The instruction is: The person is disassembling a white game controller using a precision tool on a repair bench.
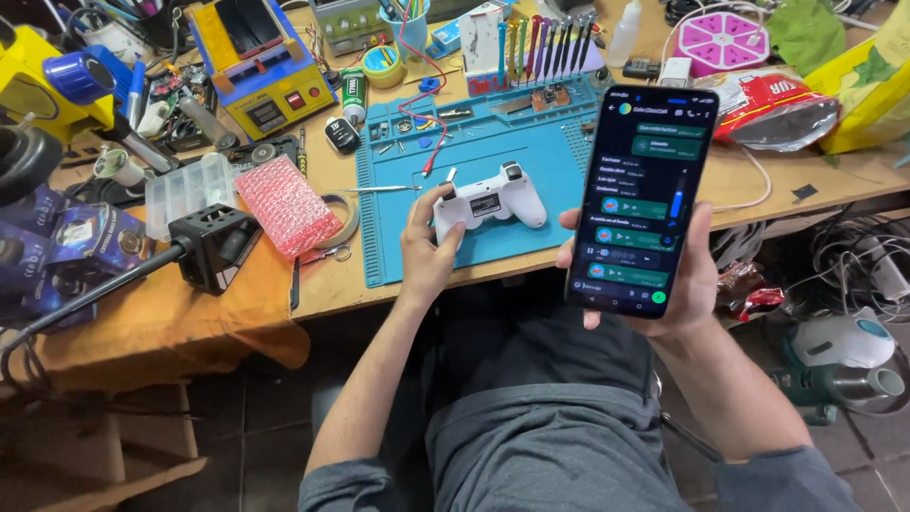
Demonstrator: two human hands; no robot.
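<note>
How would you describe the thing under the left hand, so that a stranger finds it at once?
Look at the blue work mat on the wooden bench. Near its front edge lies a white game controller, face down, with the left hand gripping one handle. It is the only white, two-handled thing on the mat.

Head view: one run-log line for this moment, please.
left hand: grips white game controller on blue mat | right hand: holds smartphone, screen lit
</note>
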